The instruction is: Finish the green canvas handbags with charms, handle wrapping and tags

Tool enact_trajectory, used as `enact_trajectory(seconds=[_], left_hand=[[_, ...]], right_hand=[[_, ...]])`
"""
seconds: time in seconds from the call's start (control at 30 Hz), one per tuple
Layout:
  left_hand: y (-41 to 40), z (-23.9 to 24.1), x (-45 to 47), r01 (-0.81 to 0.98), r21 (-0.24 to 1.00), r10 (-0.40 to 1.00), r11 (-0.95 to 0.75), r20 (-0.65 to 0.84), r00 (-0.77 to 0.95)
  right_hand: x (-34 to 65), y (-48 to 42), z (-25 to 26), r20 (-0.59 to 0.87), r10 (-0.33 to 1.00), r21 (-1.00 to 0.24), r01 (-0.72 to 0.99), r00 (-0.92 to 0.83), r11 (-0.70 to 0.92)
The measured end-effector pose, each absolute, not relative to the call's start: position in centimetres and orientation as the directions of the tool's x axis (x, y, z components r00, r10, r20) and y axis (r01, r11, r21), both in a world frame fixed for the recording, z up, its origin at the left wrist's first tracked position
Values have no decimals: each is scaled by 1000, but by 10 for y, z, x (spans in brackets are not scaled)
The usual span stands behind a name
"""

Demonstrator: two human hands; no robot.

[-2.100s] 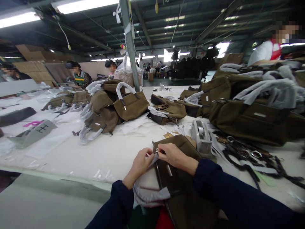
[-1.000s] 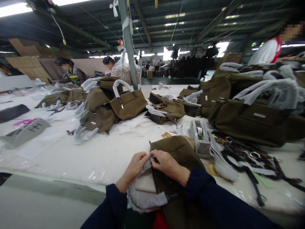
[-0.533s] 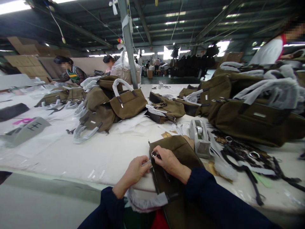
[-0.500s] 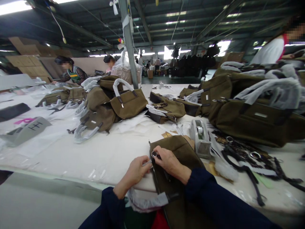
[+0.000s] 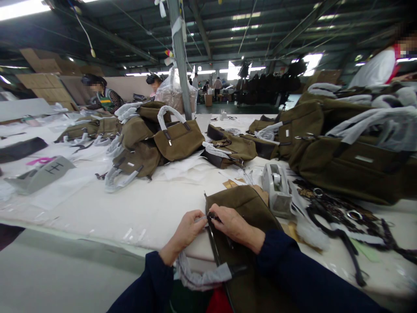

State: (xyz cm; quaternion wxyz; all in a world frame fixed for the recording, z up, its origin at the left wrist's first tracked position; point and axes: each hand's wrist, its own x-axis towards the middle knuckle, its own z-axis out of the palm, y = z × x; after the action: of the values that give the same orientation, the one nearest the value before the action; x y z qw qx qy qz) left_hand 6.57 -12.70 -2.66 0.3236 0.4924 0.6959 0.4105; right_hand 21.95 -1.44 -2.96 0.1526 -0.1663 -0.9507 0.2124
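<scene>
An olive-brown handbag (image 5: pixel 247 198) with dark trim lies on the table edge in front of me. Its wrapped handle (image 5: pixel 205 276) hangs toward my lap. My left hand (image 5: pixel 184 232) is closed in a pinch on a pale strip (image 5: pixel 202 218) at the bag's left edge. Close beside it, the fingers of my right hand (image 5: pixel 236 228) are shut on a metal ring (image 5: pixel 211 215), with darker hardware partly hidden under them. The two hands' fingertips nearly meet there. Whether the strip touches the ring I cannot tell.
A tape dispenser (image 5: pixel 276 191) stands right of the bag. Farther right lie dark straps and chains (image 5: pixel 345 217). More handbags (image 5: pixel 179 139) sit across the table, with a large pile (image 5: pixel 352 169) at right. A grey box (image 5: pixel 41 174) is at left. Co-workers sit or stand beyond.
My left fingertips have come closer to the ring, bringing the pale strip up to it. The ring has turned slightly in my right fingers. The view has shifted a little.
</scene>
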Motion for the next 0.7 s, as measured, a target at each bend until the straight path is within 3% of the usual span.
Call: enact_trajectory(seconds=[0.2, 0.4, 0.7], left_hand=[[-124, -27, 56, 409, 893, 965, 186, -86, -249], [-122, -26, 56, 434, 889, 988, 144, -106, -111], [-119, -36, 55, 385, 908, 984, 163, -119, -136]], right_hand=[[222, -18, -30, 170, 377, -382, 292, -910, 877], [224, -25, -23, 90, 355, -233, 327, -930, 916], [221, -18, -11, -67, 326, -137, 332, -943, 933]])
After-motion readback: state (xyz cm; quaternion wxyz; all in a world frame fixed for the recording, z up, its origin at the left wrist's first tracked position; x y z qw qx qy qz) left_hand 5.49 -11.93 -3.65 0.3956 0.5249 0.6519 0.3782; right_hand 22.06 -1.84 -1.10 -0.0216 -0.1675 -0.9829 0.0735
